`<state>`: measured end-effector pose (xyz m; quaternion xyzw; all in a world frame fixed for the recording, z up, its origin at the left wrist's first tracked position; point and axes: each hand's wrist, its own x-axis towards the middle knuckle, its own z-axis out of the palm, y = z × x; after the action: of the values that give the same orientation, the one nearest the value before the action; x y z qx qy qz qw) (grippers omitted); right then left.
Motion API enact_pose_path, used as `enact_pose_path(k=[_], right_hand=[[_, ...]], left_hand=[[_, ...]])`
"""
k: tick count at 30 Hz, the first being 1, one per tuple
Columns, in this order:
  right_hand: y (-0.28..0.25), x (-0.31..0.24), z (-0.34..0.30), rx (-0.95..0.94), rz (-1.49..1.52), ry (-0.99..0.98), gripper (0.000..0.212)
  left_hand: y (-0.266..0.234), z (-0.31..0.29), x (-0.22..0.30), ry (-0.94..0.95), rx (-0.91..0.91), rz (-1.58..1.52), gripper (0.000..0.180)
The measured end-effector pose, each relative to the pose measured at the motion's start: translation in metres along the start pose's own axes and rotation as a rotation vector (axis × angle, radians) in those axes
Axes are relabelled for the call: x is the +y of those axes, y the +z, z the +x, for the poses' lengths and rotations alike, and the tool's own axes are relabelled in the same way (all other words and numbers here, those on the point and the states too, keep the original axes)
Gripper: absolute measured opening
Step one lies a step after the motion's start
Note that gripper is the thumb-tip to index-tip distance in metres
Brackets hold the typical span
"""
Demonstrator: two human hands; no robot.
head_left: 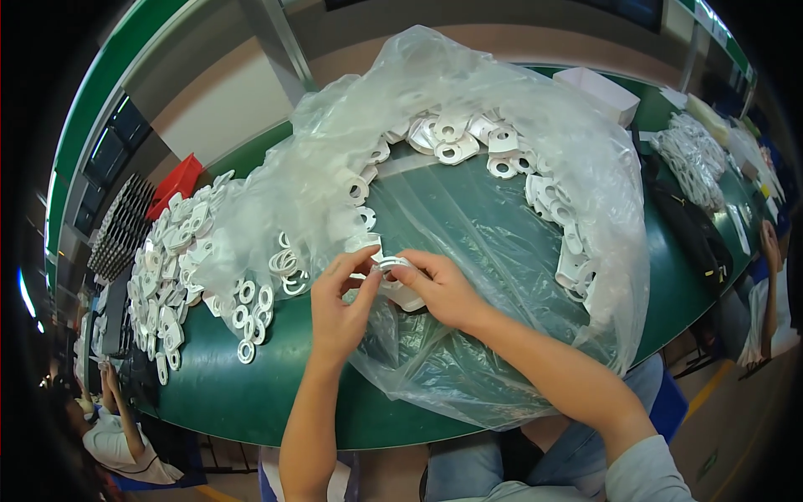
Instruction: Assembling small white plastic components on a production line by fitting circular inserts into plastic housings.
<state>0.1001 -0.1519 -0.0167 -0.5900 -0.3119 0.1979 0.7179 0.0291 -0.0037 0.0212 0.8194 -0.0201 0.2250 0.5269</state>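
Green bench point(217, 385), film point(477, 84) spread over it; left hand point(339, 305) and right hand point(443, 289) pinch one white part point(391, 262) between them, probably for steadiness; heap point(171, 243) at left edge.

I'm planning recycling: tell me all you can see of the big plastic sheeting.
The plastic sheeting looks thin, soft and creased: cloudy where it bunches at the far side, left and right, nearly clear in the flatter middle. It lies on the green table, its near edge reaching the table's rim. White parts with round holes form an arc along the cloudy folds. The left hand and right hand are above it; any contact is unclear.
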Motion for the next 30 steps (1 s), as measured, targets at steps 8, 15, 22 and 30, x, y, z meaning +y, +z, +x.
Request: enact_pose_path(k=[8,15,22,30], right_hand=[[0.000,-0.004,-0.001,-0.068,0.032,-0.004,0.020],[-0.001,-0.001,-0.002,-0.038,-0.049,0.068,0.027],[0.009,0.011,0.002,0.061,-0.128,-0.014,0.039],[0.000,0.001,-0.002,0.065,-0.037,0.059,0.047]], left_hand=[[-0.008,0.003,0.007,0.104,-0.065,0.076,0.020],[-0.008,0.001,0.004,0.061,-0.079,0.141,0.010],[-0.003,-0.003,-0.001,-0.094,-0.024,-0.097,0.013],[-0.007,0.001,0.009,-0.201,-0.282,-0.011,0.022]])
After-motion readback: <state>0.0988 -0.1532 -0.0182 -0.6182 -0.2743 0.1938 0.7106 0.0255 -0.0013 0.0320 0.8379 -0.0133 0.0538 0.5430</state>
